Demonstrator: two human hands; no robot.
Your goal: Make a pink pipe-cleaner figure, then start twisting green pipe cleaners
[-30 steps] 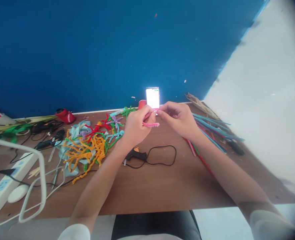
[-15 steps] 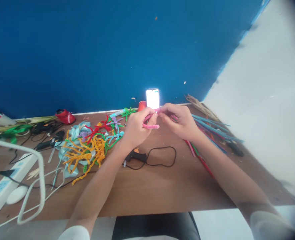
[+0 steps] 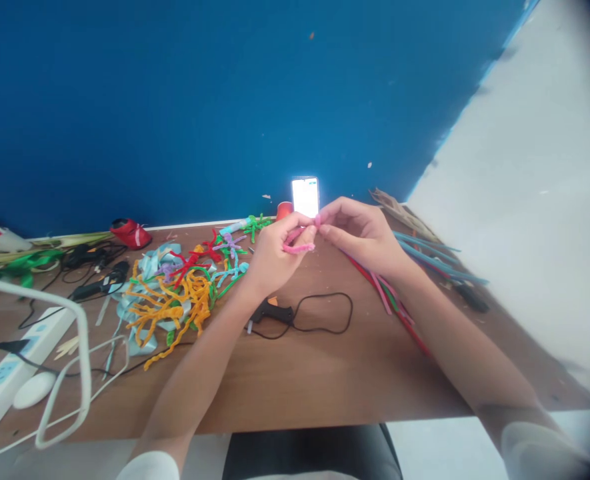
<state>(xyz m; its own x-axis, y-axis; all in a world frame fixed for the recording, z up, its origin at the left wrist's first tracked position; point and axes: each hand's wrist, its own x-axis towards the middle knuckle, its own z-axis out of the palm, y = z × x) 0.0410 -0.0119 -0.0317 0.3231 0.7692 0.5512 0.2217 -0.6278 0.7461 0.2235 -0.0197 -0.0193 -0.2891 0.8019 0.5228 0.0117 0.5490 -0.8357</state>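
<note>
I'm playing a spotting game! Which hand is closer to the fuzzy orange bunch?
Left. The left hand is to the right of the fuzzy orange bunch, not touching it; the right hand is farther right, past the left hand.

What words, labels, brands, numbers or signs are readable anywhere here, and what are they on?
No text is readable in this picture.
Phone screen: bright white, with small marks near the top, too blurred to read.
Power strip: blue sockets show, but no lettering can be made out.
Black glue gun: no legible marking.
</note>
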